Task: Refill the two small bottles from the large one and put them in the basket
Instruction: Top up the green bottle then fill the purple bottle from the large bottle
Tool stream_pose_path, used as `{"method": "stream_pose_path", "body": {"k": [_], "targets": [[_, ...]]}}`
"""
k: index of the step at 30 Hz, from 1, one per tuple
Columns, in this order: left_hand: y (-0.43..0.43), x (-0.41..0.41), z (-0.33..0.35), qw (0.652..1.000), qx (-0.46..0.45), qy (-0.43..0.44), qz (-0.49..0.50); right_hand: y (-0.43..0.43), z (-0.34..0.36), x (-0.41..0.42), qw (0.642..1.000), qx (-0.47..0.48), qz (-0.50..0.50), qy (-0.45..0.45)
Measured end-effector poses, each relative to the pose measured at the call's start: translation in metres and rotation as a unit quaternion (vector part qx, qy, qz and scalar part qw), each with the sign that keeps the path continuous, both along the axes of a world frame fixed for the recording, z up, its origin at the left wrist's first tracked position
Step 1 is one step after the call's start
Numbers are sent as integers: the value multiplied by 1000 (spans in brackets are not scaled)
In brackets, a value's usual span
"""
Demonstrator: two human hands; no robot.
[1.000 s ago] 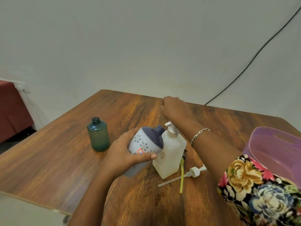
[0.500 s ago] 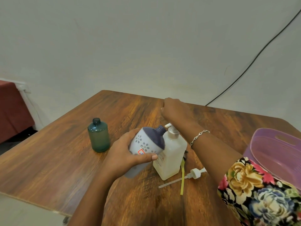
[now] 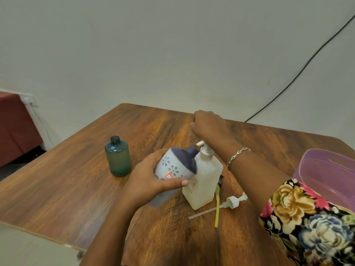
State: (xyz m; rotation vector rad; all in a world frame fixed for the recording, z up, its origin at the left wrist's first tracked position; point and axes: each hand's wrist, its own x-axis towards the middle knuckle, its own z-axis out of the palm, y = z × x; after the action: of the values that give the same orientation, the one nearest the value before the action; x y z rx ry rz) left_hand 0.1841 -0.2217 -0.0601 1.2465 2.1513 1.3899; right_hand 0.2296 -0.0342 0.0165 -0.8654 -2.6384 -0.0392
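Patterned bottle point(image 3: 175, 167) sits tilted in your left hand point(image 3: 148, 181), fingers wrapped round its body, open neck at the nozzle of the large pump bottle point(image 3: 203, 181) on the counter point(image 3: 67, 185). Your right hand point(image 3: 209, 123) is above the pump, fingers curled; whether they hold anything I cannot tell. The green bottle point(image 3: 118, 158) stands uncapped and well apart to the left. Neither bottle is in the basket point(image 3: 326, 169), so most of the task looks undone.

wooden table point(image 3: 76, 189) | yellow strip point(image 3: 217, 208) lying on it | black cable point(image 3: 295, 74) on wall | dark red furniture point(image 3: 15, 127) far left
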Motion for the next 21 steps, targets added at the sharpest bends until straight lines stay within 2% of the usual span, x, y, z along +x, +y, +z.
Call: {"method": "stream_pose_path", "body": {"k": [5,9,16,21], "targets": [[-2,0,3,1000,6,3,-4,8,8,1,999,-41,-2,15],[-2,-1,4,1000,9,1,-3,12,10,3,999,-37,-9,31],[-4,0,3,1000,12,2,-2,1,-5,2,1000,7,-1,-2],[-7,1,8,1000,12,2,7,2,6,0,1000,-8,1,18]]}}
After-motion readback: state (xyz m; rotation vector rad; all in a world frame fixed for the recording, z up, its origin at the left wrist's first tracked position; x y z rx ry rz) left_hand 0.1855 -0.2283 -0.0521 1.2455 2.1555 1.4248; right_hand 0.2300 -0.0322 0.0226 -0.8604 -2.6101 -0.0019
